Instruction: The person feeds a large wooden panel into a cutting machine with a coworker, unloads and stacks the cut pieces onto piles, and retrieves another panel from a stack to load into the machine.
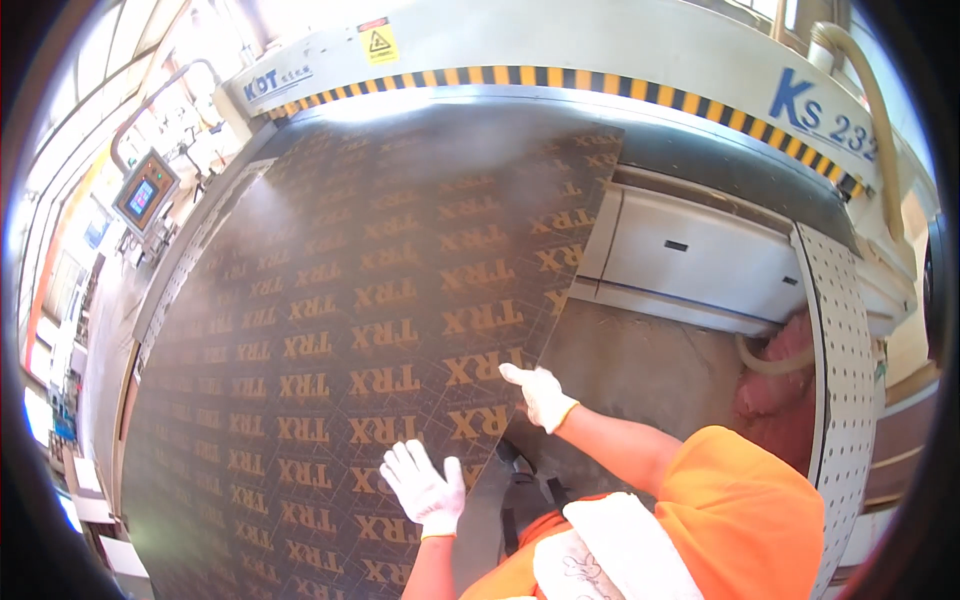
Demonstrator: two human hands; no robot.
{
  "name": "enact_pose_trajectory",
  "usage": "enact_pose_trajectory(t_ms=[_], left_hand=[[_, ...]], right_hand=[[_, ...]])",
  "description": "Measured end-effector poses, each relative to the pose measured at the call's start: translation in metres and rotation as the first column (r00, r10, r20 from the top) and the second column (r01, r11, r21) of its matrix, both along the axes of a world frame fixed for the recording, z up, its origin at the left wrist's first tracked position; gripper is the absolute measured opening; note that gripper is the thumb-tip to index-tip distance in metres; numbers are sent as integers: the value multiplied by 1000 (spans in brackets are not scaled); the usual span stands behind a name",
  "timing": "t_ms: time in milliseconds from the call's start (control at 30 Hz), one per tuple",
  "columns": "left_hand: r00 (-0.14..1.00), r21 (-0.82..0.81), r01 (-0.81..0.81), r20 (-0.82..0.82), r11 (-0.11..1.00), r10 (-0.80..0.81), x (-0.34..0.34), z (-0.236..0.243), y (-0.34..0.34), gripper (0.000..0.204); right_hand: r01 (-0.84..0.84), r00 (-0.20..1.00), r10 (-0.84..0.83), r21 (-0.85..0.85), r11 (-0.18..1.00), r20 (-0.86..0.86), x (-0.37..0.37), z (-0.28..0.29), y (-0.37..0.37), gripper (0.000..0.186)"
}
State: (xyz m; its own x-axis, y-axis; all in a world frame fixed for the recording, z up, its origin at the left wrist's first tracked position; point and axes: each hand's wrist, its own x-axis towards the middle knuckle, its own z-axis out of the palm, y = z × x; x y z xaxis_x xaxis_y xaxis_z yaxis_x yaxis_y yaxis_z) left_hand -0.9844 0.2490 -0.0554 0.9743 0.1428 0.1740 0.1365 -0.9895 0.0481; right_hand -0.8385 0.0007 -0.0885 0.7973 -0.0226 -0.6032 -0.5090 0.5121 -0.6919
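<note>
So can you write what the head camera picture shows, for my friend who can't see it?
A white-gloved left hand is spread over a big dark brown sheet with gold lettering, while the white-gloved right hand is at the sheet's right edge. Beyond it stretches a white machine beam with yellow-and-black stripes, and a small control screen stands to the left.

Left glove (422,485) white, fingers fully covered, yellow edging at wrist. Right glove (545,398) matches. Shirt (755,500) bright orange, loose, wide short sleeve on right side. White cloth (640,550) down front; dark line drawing (585,575) beside it. Shoe (514,460) dark, details too small from here.
</note>
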Motion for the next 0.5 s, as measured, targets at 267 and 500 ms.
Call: enact_pose_trajectory(t_ms=[267, 500], left_hand=[[934, -547, 357, 181, 757, -309, -170, 7, 35, 73], [879, -869, -396, -452, -296, 154, -363, 25, 168, 62]], right_hand=[[260, 956, -232, -150, 954, 181, -15, -25, -12, 36], [338, 937, -336, -9, 941, 99, -78, 29, -34, 27]])
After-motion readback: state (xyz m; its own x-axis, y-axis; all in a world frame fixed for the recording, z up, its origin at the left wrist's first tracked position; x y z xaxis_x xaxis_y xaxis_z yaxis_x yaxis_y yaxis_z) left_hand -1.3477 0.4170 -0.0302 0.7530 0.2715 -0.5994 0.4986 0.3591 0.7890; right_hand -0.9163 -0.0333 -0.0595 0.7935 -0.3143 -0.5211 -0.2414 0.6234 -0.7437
